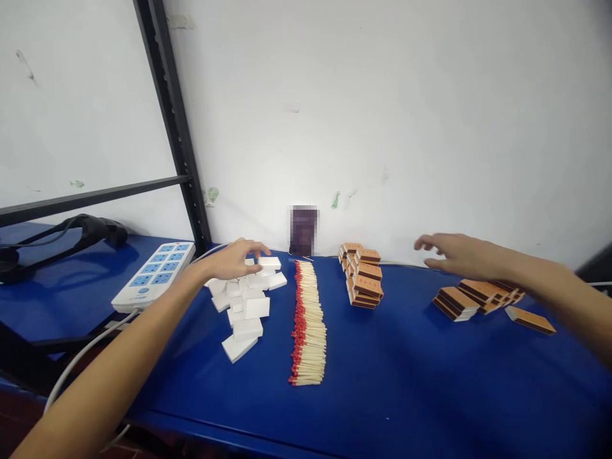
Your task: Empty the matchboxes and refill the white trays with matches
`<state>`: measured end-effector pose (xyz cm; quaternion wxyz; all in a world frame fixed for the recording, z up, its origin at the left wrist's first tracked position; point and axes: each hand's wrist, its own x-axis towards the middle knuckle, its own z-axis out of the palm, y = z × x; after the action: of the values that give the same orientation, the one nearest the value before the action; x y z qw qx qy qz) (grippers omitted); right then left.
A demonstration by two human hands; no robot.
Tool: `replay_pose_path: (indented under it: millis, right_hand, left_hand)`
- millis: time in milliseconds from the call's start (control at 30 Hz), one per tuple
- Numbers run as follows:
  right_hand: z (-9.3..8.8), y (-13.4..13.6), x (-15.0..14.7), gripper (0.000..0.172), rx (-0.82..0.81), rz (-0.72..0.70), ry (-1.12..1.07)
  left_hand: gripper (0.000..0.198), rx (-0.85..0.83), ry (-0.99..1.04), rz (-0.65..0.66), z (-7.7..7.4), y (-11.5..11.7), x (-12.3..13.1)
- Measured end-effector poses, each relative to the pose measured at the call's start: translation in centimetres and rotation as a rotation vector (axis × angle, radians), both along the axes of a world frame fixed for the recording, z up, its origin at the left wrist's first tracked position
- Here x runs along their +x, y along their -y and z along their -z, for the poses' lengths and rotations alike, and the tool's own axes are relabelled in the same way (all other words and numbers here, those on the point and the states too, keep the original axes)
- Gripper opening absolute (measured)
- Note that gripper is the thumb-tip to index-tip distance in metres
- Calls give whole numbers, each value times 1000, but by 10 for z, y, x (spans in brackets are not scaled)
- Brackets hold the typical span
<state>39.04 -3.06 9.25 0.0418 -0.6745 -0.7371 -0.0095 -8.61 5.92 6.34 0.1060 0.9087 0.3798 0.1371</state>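
Observation:
My left hand (pixel 235 259) hovers over the far end of a heap of white matchbox trays (pixel 246 309). Its thumb and fingers are apart, close to one white tray (pixel 270 262); whether they touch it is hard to see. My right hand (pixel 442 247) is in the air, fingers spread and holding nothing, beyond a group of orange-brown matchboxes (pixel 456 302). A long row of red-headed matches (pixel 310 325) lies between the trays and a stack of matchbox sleeves (pixel 366 284). One matchbox (pixel 530 320) lies alone under my right forearm.
Everything rests on a blue tabletop (pixel 382 382) against a white wall (pixel 382 115). A power strip (pixel 153 275) with a white cord lies to the left, near a black metal post (pixel 174 127). A blurred dark object (pixel 304 231) stands at the wall behind the matches.

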Motion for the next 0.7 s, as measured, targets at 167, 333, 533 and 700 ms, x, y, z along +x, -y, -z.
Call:
replay_pose_path:
  millis: [167, 333, 533, 700]
  right_hand:
    - [36, 42, 37, 42, -165, 114, -29]
    - [73, 52, 57, 62, -122, 79, -138]
    - [85, 42, 69, 54, -81, 61, -48]
    - [79, 40, 65, 49, -93, 41, 43]
  left_hand:
    - [45, -20, -14, -66, 9, 9, -35]
    - [45, -15, -24, -101, 10, 9, -41]
    - [42, 41, -90, -62, -1, -10, 15]
    - [44, -10, -257, 74, 1, -40, 90]
